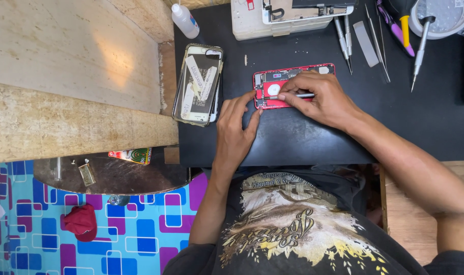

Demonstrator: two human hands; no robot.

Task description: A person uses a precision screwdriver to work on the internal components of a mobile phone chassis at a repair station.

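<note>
A: Position of the phone?

B: Red phone point(272, 90), opened with its insides showing, lies flat on the black mat point(303, 137), near the mat's middle and just ahead of the person's chest

A: Right hand?

B: Right hand point(321, 99) rests over the phone's right half. Fingers pressed together, pinching a slim metal tool point(299, 95); the tool lies nearly level, its tip pointing left over the open body

A: Left hand?

B: Left hand point(236, 130) lies on the mat, fingers loosely spread, holding nothing. Fingertips touch the phone's lower left corner; the thumb reaches its bottom edge

A: Surroundings?

B: A second phone point(198, 84) in a clear case, paper strips tucked under the case, lies left of the red one, apart from it. A small white bottle point(184, 20) stands at the mat's top left corner. A pale box point(277, 20) with parts on top sits at the top edge. Right of it, screwdrivers point(344, 38) and tweezers point(377, 43) are laid out on the mat, well clear of both hands. A red cap point(80, 221) lies on the patterned floor, lower left
</note>
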